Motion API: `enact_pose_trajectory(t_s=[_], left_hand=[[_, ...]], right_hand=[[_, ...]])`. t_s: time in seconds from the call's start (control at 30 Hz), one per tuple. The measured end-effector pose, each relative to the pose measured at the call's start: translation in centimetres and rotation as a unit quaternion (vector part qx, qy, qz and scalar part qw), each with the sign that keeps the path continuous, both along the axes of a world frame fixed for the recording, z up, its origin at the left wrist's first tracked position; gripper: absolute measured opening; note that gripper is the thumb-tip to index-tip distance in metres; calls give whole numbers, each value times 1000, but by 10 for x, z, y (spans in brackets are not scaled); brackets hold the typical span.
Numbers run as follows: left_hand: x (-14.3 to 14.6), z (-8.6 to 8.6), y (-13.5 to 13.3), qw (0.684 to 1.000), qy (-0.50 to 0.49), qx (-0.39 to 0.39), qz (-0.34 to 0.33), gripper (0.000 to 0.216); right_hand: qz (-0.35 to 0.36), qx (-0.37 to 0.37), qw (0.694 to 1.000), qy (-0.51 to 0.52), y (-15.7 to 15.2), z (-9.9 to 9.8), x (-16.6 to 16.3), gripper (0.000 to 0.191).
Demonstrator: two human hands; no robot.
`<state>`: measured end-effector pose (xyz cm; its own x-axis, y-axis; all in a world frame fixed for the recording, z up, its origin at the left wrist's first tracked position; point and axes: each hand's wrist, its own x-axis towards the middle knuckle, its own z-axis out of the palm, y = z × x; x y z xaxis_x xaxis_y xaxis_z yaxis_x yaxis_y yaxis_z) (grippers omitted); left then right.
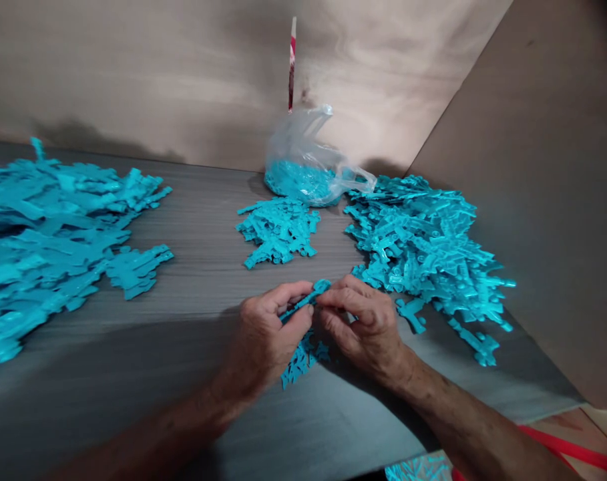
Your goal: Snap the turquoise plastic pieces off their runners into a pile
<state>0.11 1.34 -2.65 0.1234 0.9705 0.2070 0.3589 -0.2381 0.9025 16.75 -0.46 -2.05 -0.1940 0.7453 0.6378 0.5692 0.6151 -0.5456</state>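
Note:
Near the middle of the table, my left hand is closed on a narrow turquoise plastic piece, gripping it between thumb and fingers. The piece slants up to the right and ends in a rounded tip. My right hand is closed at that tip, thumb and forefinger pinched against it; whether a bit is caught between them is too small to tell. Just below the hands lies a scatter of small turquoise scraps, partly covered by the fingers. Two loose turquoise pieces rest to the right of my right hand.
A large heap of flat turquoise pieces covers the left. Another heap stands at right, beside a side panel. A small pile lies ahead, before a clear plastic bag holding turquoise bits. The back wall bounds the table.

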Motion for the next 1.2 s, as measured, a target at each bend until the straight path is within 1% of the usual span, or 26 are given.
enact_pose_trajectory(t_s=[0.17, 0.23, 0.33, 0.47, 0.57, 0.63, 0.83, 1.0, 1.1, 1.2], left_hand=[[-2, 1, 2, 1000, 29, -8, 0, 28], [-3, 2, 1, 999, 41, -5, -4, 28], [-3, 5, 0, 998, 58, 7, -9, 28], [-2, 11, -1, 996, 77, 34, -9, 27], [-1, 16, -2, 994, 92, 57, -11, 28], [0, 18, -3, 993, 99, 67, -13, 28], [0, 15, -4, 989, 108, 97, -22, 28], [-1, 13, -3, 986, 109, 118, -35, 27], [-1, 15, -3, 986, 111, 115, -38, 27], [-2, 15, -2, 990, 103, 80, -47, 27]], right_hand=[[-40, -15, 997, 63, 0, 2, 0, 8], [-34, -32, 995, 84, 2, 2, 2, 9], [-6, -62, 992, 109, 4, 1, 3, 13], [12, -65, 990, 123, 4, 2, 2, 13], [0, -83, 988, 132, 2, 3, 0, 9], [-14, -104, 985, 138, 0, 3, -1, 10], [-15, -164, 967, 196, -2, -2, -4, 8], [-23, -180, 957, 228, -2, -3, -7, 9], [-28, -179, 953, 243, -3, -3, -9, 9], [-37, -187, 945, 266, -3, -4, -11, 10]])
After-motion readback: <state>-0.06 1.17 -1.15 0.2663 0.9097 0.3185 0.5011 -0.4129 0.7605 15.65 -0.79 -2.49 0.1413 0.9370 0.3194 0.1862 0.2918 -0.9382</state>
